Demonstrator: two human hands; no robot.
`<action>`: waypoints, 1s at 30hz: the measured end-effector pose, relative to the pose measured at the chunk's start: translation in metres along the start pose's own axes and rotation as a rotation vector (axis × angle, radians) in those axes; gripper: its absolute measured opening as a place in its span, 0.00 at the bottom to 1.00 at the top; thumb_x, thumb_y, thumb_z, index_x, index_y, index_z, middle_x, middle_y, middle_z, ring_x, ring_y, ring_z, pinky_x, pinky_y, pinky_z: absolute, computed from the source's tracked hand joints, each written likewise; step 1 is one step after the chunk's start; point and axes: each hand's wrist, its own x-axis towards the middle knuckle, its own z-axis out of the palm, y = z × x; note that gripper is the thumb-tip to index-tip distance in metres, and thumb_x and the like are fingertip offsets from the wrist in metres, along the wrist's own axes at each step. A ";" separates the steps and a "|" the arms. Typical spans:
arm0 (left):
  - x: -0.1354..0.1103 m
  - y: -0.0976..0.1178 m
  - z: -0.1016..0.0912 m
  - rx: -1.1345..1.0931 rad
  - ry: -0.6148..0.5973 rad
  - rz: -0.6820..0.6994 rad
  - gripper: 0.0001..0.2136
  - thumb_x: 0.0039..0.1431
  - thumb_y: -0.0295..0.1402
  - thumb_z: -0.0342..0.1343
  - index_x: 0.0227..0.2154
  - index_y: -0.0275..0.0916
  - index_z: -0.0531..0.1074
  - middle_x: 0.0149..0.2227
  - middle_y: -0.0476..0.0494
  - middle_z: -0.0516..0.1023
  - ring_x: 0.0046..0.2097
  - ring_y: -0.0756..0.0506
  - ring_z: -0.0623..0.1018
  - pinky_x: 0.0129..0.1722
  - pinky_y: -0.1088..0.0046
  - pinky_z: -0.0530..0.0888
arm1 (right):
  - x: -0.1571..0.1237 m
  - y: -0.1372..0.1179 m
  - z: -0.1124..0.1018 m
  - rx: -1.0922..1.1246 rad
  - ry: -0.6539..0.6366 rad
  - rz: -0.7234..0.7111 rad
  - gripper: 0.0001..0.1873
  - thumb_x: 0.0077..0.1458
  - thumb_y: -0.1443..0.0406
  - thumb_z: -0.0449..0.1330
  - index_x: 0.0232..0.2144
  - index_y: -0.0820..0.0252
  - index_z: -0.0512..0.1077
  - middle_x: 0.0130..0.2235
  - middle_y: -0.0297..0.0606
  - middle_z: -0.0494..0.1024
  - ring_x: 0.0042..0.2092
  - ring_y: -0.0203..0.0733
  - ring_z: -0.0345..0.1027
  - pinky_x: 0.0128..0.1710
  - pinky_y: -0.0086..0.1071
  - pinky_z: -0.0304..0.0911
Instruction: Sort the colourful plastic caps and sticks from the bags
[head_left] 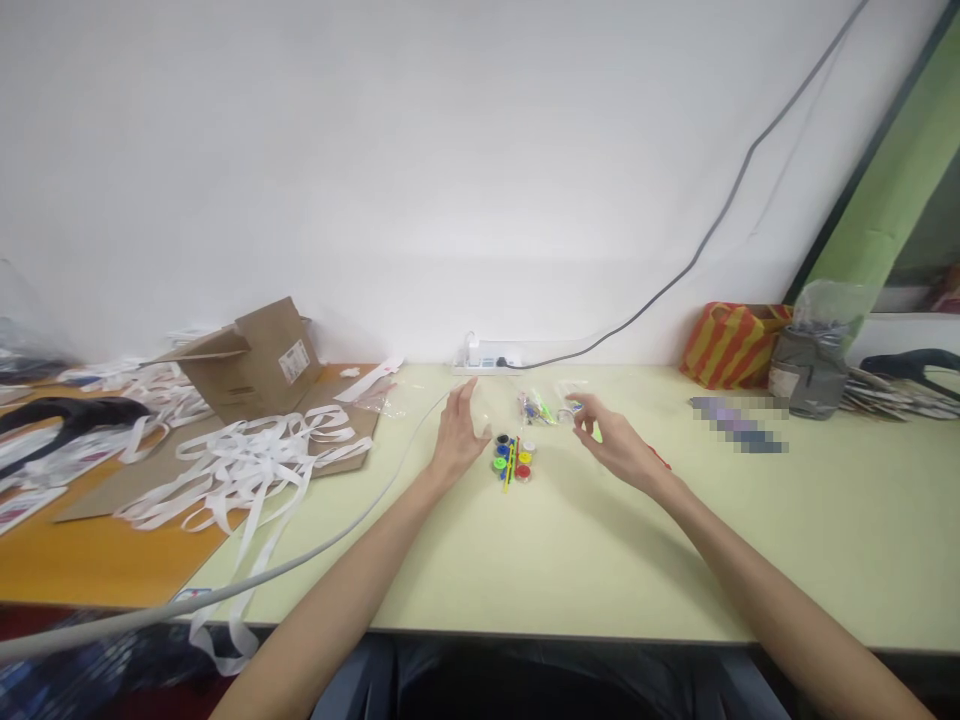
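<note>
A small paint set (514,458) of coloured pots with thin brushes lies on the pale green table (525,560), between my hands. My left hand (459,432) rests just left of it, fingers stretched out and together, holding nothing that I can see. My right hand (609,432) hovers to the right of the set, thumb and fingers pinched on a small clear plastic bag (570,408). Another clear packet with coloured bits (536,407) lies just behind the paint set.
A cardboard box (255,362) and a heap of white strips (247,460) lie at left on flat cardboard. A grey cable (330,540) crosses the table. A power strip (489,356) sits by the wall. A striped bag (731,342) and grey pouch (808,370) stand at right.
</note>
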 end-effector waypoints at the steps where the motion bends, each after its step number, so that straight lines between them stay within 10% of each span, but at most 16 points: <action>1: 0.000 0.000 -0.001 0.000 -0.003 -0.008 0.42 0.53 0.32 0.59 0.68 0.43 0.44 0.61 0.34 0.59 0.63 0.34 0.62 0.58 0.52 0.65 | 0.003 -0.002 -0.003 0.046 0.061 -0.026 0.25 0.62 0.67 0.51 0.60 0.54 0.57 0.39 0.37 0.75 0.38 0.41 0.70 0.40 0.34 0.63; 12: -0.002 0.008 0.000 -0.076 -0.006 -0.076 0.44 0.48 0.34 0.63 0.66 0.45 0.47 0.60 0.36 0.62 0.61 0.35 0.64 0.58 0.53 0.66 | 0.061 -0.075 -0.006 -0.637 0.080 -0.495 0.11 0.59 0.77 0.54 0.33 0.60 0.73 0.37 0.44 0.73 0.42 0.48 0.61 0.40 0.39 0.54; 17: -0.006 0.005 0.003 -0.252 0.074 -0.134 0.41 0.51 0.31 0.61 0.66 0.44 0.47 0.55 0.38 0.64 0.57 0.39 0.68 0.58 0.58 0.67 | 0.086 -0.086 0.009 -0.577 0.201 -0.505 0.09 0.64 0.69 0.53 0.44 0.60 0.72 0.41 0.45 0.74 0.44 0.48 0.62 0.42 0.38 0.55; 22: -0.007 -0.005 0.003 -0.272 0.119 -0.198 0.41 0.52 0.30 0.60 0.66 0.44 0.45 0.52 0.39 0.64 0.55 0.40 0.69 0.58 0.57 0.66 | 0.061 -0.028 -0.008 -0.344 0.249 -0.227 0.14 0.64 0.68 0.50 0.48 0.58 0.73 0.43 0.43 0.76 0.44 0.47 0.67 0.44 0.39 0.60; 26: -0.006 -0.013 0.004 -0.203 0.108 -0.138 0.41 0.50 0.27 0.59 0.66 0.45 0.47 0.54 0.39 0.63 0.57 0.39 0.67 0.60 0.55 0.64 | 0.019 0.040 -0.016 -0.150 -0.122 -0.056 0.13 0.63 0.61 0.52 0.40 0.54 0.76 0.37 0.39 0.78 0.38 0.44 0.70 0.39 0.37 0.64; 30: -0.005 -0.015 0.005 -0.164 0.084 -0.123 0.43 0.50 0.27 0.59 0.67 0.45 0.45 0.55 0.38 0.62 0.58 0.38 0.66 0.61 0.55 0.64 | -0.002 0.077 -0.012 -0.125 -0.140 -0.013 0.16 0.62 0.53 0.53 0.35 0.54 0.77 0.36 0.43 0.77 0.41 0.48 0.69 0.43 0.41 0.64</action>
